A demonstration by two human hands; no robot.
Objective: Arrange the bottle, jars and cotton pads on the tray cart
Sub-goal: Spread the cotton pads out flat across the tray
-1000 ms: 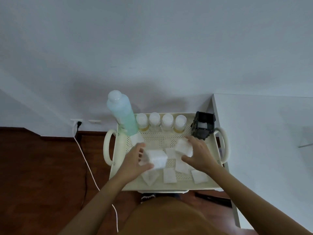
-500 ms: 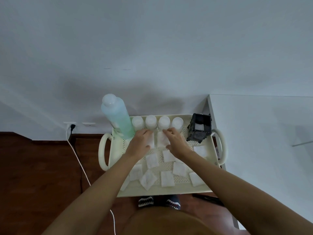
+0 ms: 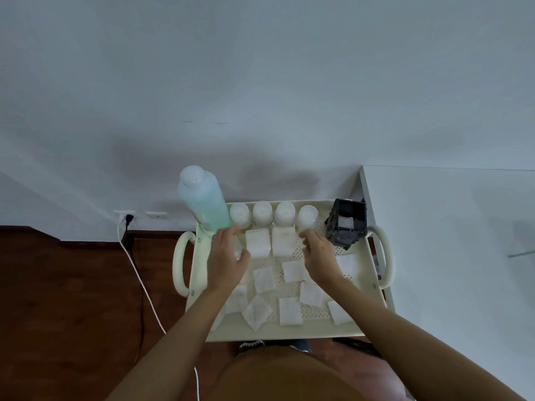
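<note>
A cream tray cart (image 3: 285, 332) stands below me. At its back left rises a tall green bottle (image 3: 204, 199), and several white-lidded jars (image 3: 262, 211) line the back edge. Two stacks of white cotton pads (image 3: 257, 243) sit side by side just in front of the jars. My left hand (image 3: 227, 257) rests left of the stacks with fingers apart, holding nothing. My right hand (image 3: 320, 256) is to their right, fingers loosely apart, empty. Several single pads (image 3: 290, 311) lie scattered over the front of the tray.
A black mesh holder (image 3: 347, 224) with a pad inside stands at the tray's back right corner. A white table (image 3: 448, 241) borders the cart on the right. A white cable (image 3: 139, 279) runs from a wall socket across the wooden floor on the left.
Both hands carried pad stacks to the back of the tray, set them down in front of the jars, and have now drawn apart to either side of the stacks.
</note>
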